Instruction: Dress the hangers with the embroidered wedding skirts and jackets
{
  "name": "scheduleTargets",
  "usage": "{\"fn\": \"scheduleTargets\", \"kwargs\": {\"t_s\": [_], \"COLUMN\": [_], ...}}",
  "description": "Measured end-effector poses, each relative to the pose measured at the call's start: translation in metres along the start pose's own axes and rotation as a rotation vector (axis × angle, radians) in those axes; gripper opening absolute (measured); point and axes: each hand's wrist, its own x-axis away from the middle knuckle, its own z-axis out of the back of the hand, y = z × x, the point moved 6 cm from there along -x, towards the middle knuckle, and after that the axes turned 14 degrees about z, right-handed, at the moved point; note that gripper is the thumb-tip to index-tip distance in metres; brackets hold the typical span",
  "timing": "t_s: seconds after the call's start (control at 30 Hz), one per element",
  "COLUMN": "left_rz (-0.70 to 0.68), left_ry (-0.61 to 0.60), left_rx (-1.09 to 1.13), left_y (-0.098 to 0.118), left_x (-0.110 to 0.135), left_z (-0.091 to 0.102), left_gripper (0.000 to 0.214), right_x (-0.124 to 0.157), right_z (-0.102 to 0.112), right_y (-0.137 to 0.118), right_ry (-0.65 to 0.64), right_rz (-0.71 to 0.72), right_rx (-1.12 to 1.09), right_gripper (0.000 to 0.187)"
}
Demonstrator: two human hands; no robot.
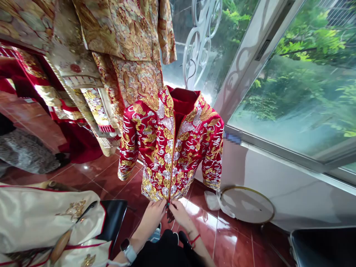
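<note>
Red jacket (167, 152) hangs collar (167, 102) up, long axis vertical; left hand (156, 210), right hand (179, 212): grip pinching hem (155, 195).

Daylight enters through a broad window (294, 96); below the window runs a pale wall (267, 172), then glossy red floor tiles (239, 239); white scrollwork (205, 26) fronts its left pane (236, 40).

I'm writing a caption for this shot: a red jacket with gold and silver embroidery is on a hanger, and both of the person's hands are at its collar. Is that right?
Not quite: the head view shows the left hand and right hand at the bottom front edge of the red jacket, not its collar.
</note>
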Motion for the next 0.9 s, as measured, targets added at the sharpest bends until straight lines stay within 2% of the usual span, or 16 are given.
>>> {"fn": "scheduleTargets", "kwargs": {"t_s": [0.17,0.4,0.47,0.53,0.63,0.7,0.8,0.9], "left_rz": [0.101,0.138,0.15,0.18,0.195,0.165,0.134,0.145], "left_ry": [0.02,0.063,0.104,0.201,0.318,0.331,0.329,0.343], "left_rx": [-0.022,-0.011,0.032,0.082,0.096,0.077,0.079,0.085], "left_y": [0.003,0.001,0.001,0.002,0.007,0.012,0.018,0.018], "left_x": [0.002,0.007,0.003,-0.008,-0.03,-0.045,-0.054,-0.053], "left_z": [-0.004,-0.014,-0.003,0.021,0.058,0.071,0.072,0.061], "left_gripper": [0.032,0.032,0.026,0.022,0.022,0.022,0.023,0.028], "right_x": [-0.006,-0.036,-0.042,-0.043,-0.041,-0.04,-0.041,-0.049], "right_z": [-0.002,0.015,0.017,0.016,0.012,0.01,0.009,0.016], "right_y": [-0.022,-0.086,-0.098,-0.104,-0.101,-0.098,-0.1,-0.12], "right_ry": [-0.051,0.008,0.012,0.022,0.081,0.128,0.173,0.202], "right_rz": [-0.075,0.0,0.027,0.042,0.073,0.103,0.129,0.138], "right_rx": [-0.058,-0.116,-0.095,-0.073,-0.051,-0.041,-0.047,-0.072], "right_gripper": [0.027,0.02,0.019,0.021,0.021,0.019,0.019,0.021]}}
